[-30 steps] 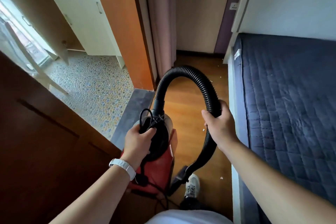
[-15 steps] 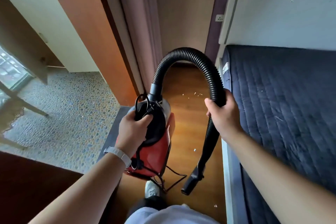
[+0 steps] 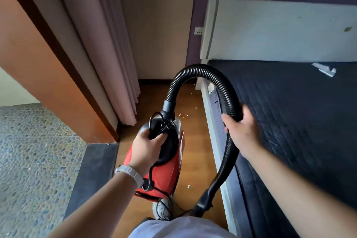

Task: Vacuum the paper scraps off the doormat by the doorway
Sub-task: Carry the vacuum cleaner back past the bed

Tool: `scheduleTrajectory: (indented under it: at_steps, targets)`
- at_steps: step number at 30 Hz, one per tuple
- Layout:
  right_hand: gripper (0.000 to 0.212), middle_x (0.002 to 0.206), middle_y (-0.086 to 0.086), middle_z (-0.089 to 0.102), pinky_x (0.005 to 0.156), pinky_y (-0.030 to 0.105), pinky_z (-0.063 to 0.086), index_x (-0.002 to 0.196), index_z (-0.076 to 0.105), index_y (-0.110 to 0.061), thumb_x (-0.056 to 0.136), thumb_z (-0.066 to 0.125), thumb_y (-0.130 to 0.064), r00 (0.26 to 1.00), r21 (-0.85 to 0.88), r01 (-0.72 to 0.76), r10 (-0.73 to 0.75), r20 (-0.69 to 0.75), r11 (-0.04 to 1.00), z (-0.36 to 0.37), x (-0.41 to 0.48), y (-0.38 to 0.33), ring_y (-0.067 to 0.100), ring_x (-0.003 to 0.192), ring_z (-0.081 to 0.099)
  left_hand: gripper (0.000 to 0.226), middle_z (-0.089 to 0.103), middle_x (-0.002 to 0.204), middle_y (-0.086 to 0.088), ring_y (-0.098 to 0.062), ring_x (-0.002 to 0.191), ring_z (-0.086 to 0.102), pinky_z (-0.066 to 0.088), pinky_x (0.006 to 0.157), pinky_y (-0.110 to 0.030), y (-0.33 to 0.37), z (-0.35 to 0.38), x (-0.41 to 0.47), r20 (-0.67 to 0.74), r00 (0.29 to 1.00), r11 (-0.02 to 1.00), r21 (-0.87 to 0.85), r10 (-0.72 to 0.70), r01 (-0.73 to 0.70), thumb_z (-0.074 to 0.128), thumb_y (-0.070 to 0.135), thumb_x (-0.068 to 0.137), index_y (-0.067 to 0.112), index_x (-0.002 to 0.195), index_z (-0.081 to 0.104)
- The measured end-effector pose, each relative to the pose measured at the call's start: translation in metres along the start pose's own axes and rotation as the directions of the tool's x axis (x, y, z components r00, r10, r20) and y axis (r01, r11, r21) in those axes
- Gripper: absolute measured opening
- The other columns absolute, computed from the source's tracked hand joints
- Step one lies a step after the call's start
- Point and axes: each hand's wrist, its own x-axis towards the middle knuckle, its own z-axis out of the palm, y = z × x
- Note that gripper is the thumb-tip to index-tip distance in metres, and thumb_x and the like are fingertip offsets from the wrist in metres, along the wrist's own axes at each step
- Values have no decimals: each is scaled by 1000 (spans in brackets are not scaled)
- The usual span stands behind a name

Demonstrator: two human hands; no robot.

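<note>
A red and black vacuum cleaner (image 3: 166, 172) hangs above the wooden floor, carried by its top handle in my left hand (image 3: 147, 149). Its black ribbed hose (image 3: 202, 72) arches up and over to the right, where my right hand (image 3: 241, 131) grips it. The hose nozzle (image 3: 202, 205) dangles near the floor beside the bed. A grey doormat (image 3: 96, 170) lies at the doorway to the lower left. Small paper scraps (image 3: 183, 115) lie on the wooden floor ahead, and one scrap (image 3: 188, 186) lies beside the vacuum.
A bed with a dark quilted mattress (image 3: 289, 121) and white frame fills the right side, with a torn paper piece (image 3: 325, 70) on it. Pink curtains (image 3: 108, 54) and an orange door frame (image 3: 38, 63) stand left. Pebble-patterned flooring (image 3: 29, 160) lies beyond the doorway. My shoe (image 3: 162, 208) shows below.
I have walked forward into the room carrying the vacuum. The doorway and doormat have slid to the lower left. Both hands keep the same grips.
</note>
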Motion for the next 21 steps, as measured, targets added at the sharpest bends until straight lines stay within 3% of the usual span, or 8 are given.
scheduleTrajectory:
  at_steps: [3, 9, 14, 21]
  targets:
    - [18, 72, 4, 62, 56, 36, 50, 89, 57, -33, 86, 69, -20, 999, 7, -14, 14, -40, 1000, 13, 40, -13, 19, 59, 58, 26, 64, 61, -2, -28, 52, 59, 56, 59, -51, 19, 10, 47, 41, 998, 998, 26, 49, -50, 69, 40, 71, 18, 83, 64]
    - [16, 74, 4, 61, 59, 36, 50, 87, 56, -32, 86, 67, -21, 994, 18, -36, 38, -106, 999, 32, 97, -25, 20, 64, 59, 13, 67, 65, -2, -25, 53, 62, 57, 59, -49, 57, 28, 114, 78, 994, 993, 84, 72, -78, 72, 29, 82, 20, 82, 63]
    - [22, 71, 2, 63, 61, 44, 55, 86, 57, -41, 83, 69, -24, 989, 55, -70, 77, -127, 996, 46, 155, -23, 21, 62, 61, 23, 64, 60, -2, -26, 51, 59, 56, 57, -51, 80, 51, 167, 93, 995, 997, 65, 43, -49, 70, 38, 71, 17, 79, 64]
    - [19, 63, -3, 61, 54, 32, 49, 89, 57, -29, 85, 71, -16, 991, 136, -114, 123, -55, 984, 72, 265, -6, 14, 53, 58, 16, 62, 61, -2, -21, 48, 56, 54, 54, -42, 108, 100, 251, 53, 998, 998, 57, -30, 27, 72, 31, 79, 18, 84, 64]
